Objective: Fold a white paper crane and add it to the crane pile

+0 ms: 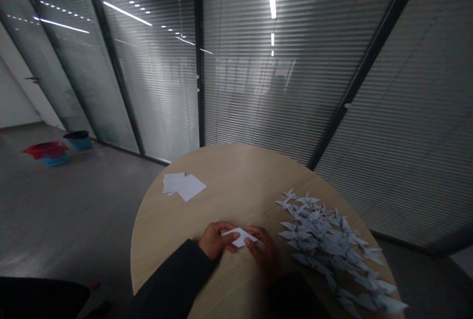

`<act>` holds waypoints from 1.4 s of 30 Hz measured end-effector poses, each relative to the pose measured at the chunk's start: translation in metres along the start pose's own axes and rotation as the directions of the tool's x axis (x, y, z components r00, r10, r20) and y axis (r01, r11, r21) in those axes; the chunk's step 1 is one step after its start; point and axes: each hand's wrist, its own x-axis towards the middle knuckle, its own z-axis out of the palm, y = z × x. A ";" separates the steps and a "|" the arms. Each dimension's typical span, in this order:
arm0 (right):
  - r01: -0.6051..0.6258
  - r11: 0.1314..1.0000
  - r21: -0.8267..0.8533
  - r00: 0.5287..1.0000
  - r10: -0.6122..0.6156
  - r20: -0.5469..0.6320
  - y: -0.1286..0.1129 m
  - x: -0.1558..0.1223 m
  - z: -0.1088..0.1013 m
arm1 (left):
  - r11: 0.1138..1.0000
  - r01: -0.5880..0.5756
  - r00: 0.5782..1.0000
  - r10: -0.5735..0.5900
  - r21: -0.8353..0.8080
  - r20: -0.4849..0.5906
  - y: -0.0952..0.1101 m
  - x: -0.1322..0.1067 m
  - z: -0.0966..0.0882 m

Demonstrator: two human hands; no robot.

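White Paper Piece (241,236): Held at Both Ends

The left hand (215,240) grips the left end between thumb and fingers; the right hand (266,251) grips the right end likewise. Both grips are narrow. The piece is located at the near part of the round table (240,186); contact with the tabletop cannot be determined. Loose paper sheets (189,187) lie at far left. Folded paper figures (325,240) are heaped at right.

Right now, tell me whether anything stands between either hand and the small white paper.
Nothing visible does: the left hand and right hand both hold the white paper. The paper birds lie apart to the right, the loose sheets beyond to the left.
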 end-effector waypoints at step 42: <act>0.246 0.963 -0.107 0.969 -0.245 0.026 0.000 -0.003 0.002 | 0.999 -0.009 1.000 0.008 0.052 0.013 -0.003 0.000 -0.002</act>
